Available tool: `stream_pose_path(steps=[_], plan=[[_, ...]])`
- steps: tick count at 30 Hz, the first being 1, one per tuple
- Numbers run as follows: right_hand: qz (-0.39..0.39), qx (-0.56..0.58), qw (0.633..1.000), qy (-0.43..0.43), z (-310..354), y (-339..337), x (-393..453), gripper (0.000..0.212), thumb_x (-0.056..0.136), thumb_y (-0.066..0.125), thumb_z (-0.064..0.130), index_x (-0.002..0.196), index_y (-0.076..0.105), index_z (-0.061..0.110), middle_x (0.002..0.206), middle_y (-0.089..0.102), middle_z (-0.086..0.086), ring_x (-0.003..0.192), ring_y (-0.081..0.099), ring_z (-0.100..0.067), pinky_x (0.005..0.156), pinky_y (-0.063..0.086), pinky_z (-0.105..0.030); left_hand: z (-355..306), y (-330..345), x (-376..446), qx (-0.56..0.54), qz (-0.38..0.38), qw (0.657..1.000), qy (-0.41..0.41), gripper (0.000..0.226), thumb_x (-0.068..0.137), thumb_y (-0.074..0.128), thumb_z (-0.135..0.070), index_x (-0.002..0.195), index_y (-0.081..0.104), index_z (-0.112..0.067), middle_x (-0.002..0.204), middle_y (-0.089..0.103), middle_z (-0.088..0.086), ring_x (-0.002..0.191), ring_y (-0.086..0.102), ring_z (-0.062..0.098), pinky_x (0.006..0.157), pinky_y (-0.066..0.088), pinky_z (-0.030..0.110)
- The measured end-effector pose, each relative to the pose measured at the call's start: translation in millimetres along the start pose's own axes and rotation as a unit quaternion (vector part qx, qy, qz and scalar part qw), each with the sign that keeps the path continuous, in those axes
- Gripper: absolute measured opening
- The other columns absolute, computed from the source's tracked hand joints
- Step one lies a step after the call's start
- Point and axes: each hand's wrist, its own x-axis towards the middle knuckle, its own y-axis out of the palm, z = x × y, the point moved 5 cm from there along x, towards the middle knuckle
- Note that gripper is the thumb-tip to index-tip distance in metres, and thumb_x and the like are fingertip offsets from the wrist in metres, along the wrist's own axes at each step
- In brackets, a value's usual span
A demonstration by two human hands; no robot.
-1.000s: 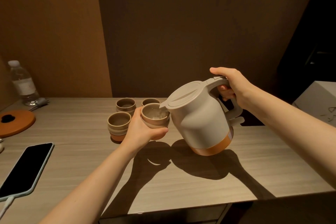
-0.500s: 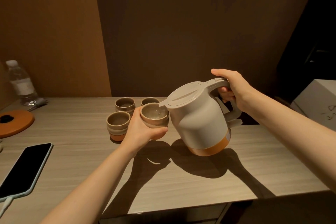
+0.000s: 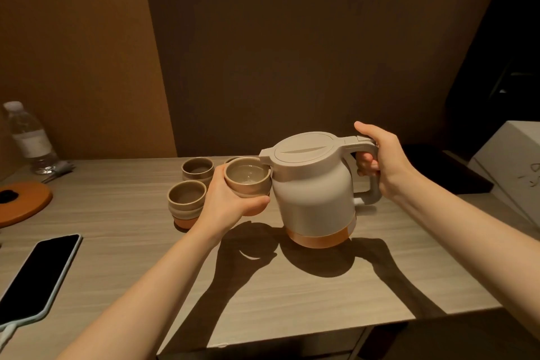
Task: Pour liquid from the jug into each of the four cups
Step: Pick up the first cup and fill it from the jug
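**Cup at the spout, fourth cup nearly out of sight**

The left hand (image 3: 225, 207) wraps a cup (image 3: 247, 180) and holds it above the table (image 3: 292, 286), rim touching the spout of the jug (image 3: 314, 193). The right hand (image 3: 380, 161) grips the jug's handle, jug near upright and lifted clear. Something glints inside the held cup; how full, hard to say. Two cups (image 3: 187, 199) stand left of the hand; a fourth shows only a sliver of rim behind it.

Fourth cup (image 3: 231, 159) mostly hidden behind the held cup (image 3: 247, 180); phone (image 3: 35, 275) and white box (image 3: 514, 166) cut by frame edges.
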Motion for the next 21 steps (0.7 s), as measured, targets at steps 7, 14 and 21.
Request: stream_pose_path(steps=[7, 14, 21], plan=[[-0.027, 0.054, 0.998, 0.009, -12, -8, 0, 0.059, 0.094, 0.056, 0.04, 0.039, 0.047, 0.019, 0.035, 0.037, 0.006, 0.03, 0.029, -0.008, 0.042, 0.026, -0.021, 17, 15, 4, 0.016, 0.01, 0.999, -0.032, 0.095, 0.05, 0.094, -0.028, 0.128, 0.04, -0.029, 0.118, 0.052, -0.012, 0.11, 0.053, 0.011, 0.09, 0.051, 0.032], [-0.048, 0.054, 0.997, 0.014, -28, -16, 5, 0.053, 0.093, 0.056, 0.041, 0.049, 0.049, 0.014, 0.036, 0.038, 0.006, 0.031, 0.032, -0.007, 0.043, 0.03, -0.02, 37, 29, 3, 0.016, 0.014, 0.998, -0.058, 0.097, 0.052, 0.094, -0.022, 0.131, 0.038, -0.025, 0.12, 0.051, -0.009, 0.111, 0.049, 0.009, 0.092, 0.044, 0.027], [-0.052, 0.058, 0.997, 0.012, -46, -20, 12, 0.047, 0.094, 0.056, 0.037, 0.054, 0.055, 0.011, 0.036, 0.04, 0.006, 0.031, 0.033, -0.006, 0.041, 0.03, -0.018, 58, 30, 8, 0.029, 0.004, 0.996, -0.081, 0.093, 0.054, 0.093, -0.018, 0.129, 0.037, -0.024, 0.115, 0.05, -0.009, 0.108, 0.048, 0.009, 0.089, 0.042, 0.025]])
